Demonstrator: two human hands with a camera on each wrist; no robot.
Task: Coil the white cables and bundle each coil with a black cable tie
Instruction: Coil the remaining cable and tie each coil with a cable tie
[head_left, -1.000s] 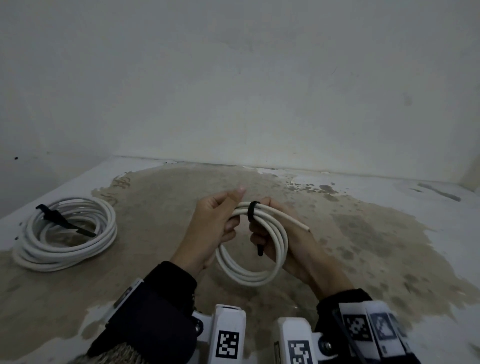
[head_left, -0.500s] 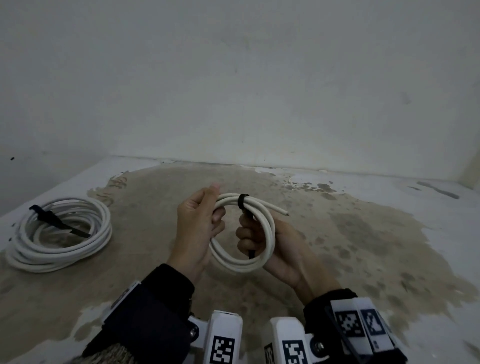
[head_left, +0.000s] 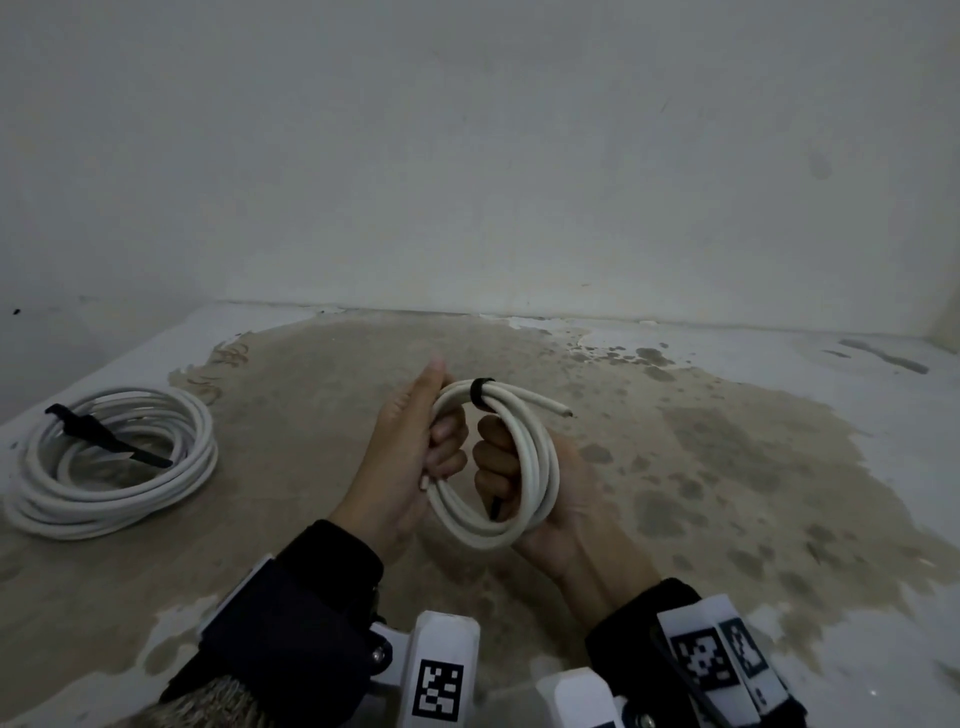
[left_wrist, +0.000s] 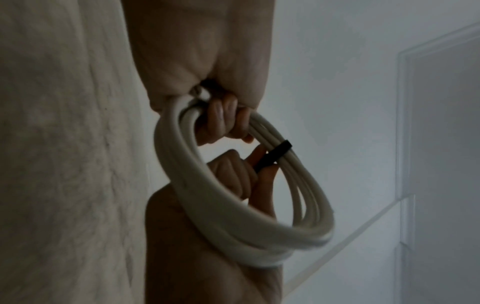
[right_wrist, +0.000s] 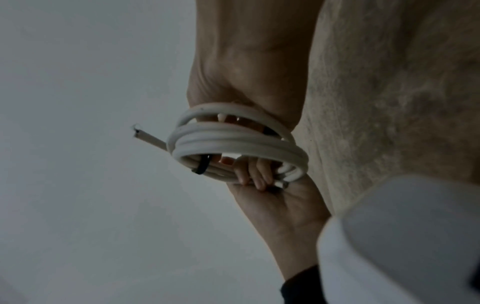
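Observation:
A small white cable coil (head_left: 540, 467) is held upright in mid air above the stained floor. A black cable tie (head_left: 479, 391) wraps its top strands, and the tie's tail (head_left: 495, 508) runs down through the ring. My left hand (head_left: 415, 457) grips the coil's left side, thumb raised along it. My right hand (head_left: 501, 462) reaches through the ring, fingers curled round the tie's tail (left_wrist: 267, 159). A cut cable end (head_left: 556, 408) sticks out to the right. The left wrist view shows the coil (left_wrist: 233, 205) and tie close up; the right wrist view shows the coil (right_wrist: 233, 142).
A larger white coil (head_left: 111, 462) lies on the floor at the left, bound by a black tie (head_left: 104, 439) with a long tail. The stained floor (head_left: 727, 467) meets a pale wall behind. White wrist mounts with markers (head_left: 439, 686) sit at the bottom edge.
Both hands with the small coil have drifted slightly left and nearer to me. The left thumb has risen along the coil, and the coil now stands more upright.

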